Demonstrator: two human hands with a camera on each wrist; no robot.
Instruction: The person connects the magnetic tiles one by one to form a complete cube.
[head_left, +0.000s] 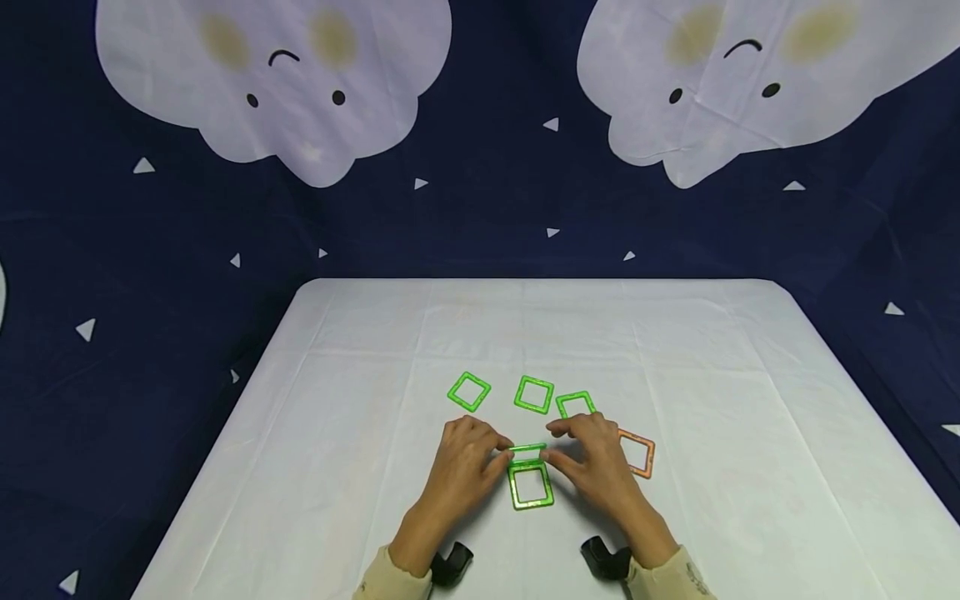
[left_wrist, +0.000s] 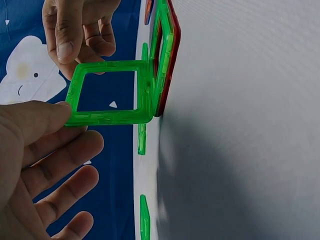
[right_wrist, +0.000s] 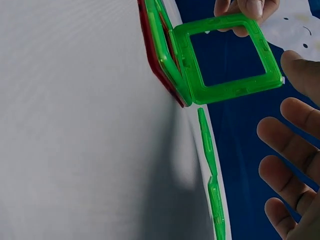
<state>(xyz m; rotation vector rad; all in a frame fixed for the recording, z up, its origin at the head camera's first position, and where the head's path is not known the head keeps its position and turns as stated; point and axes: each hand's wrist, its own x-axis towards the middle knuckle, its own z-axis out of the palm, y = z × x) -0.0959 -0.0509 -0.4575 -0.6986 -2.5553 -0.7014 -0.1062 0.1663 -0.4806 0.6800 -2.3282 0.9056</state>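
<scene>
One green square (left_wrist: 110,117) stands upright, your left hand (head_left: 467,454) pinching it, likely for balance; your right hand's (head_left: 598,454) fingers spread alongside.

In the head view, the right hand (head_left: 596,467) hid the left side of the orange frame (head_left: 649,458) and the near side of the rightmost green frame (head_left: 574,395). In the left wrist view, the left hand (left_wrist: 30,172), cropped by the border, covered part of the upright green frame (left_wrist: 107,118).
</scene>
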